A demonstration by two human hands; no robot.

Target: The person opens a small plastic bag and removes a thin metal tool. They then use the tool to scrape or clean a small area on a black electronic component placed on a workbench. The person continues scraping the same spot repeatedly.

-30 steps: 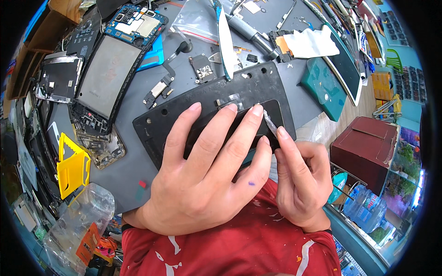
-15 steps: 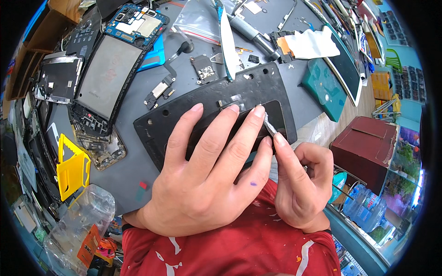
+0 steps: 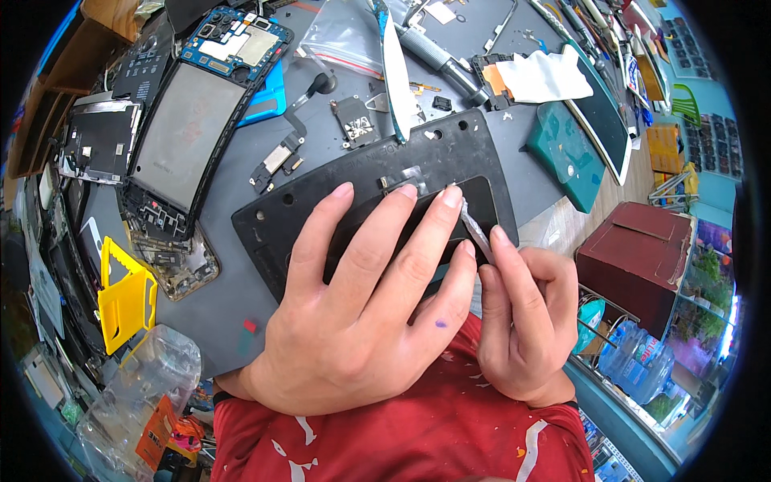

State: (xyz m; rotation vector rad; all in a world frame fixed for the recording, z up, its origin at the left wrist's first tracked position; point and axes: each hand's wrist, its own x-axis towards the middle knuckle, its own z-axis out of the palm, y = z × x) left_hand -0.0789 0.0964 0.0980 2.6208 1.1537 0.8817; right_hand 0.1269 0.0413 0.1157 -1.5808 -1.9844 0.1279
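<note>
Left hand (image 3: 353, 313), right hand (image 3: 526, 321): two in all. Black pad (image 3: 353, 174): one; round holes (image 3: 463, 125) in its far edge: four (those in sight, anyhow). Thin pale strip (image 3: 475, 230): one. Yellow plastic stand (image 3: 128, 307): one. Dark green block (image 3: 569, 157): one. White-framed screen (image 3: 600, 120): one. Maroon box (image 3: 630, 257): one. Blue bottle (image 3: 640, 365): one. Green chair (image 3: 685, 106): one.

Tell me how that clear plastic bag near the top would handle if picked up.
The clear plastic bag would probably be floppy, since its thin film looks wrinkled. It's likely light, as no bulky contents show through. Its glossy surface may feel slippery.
</note>
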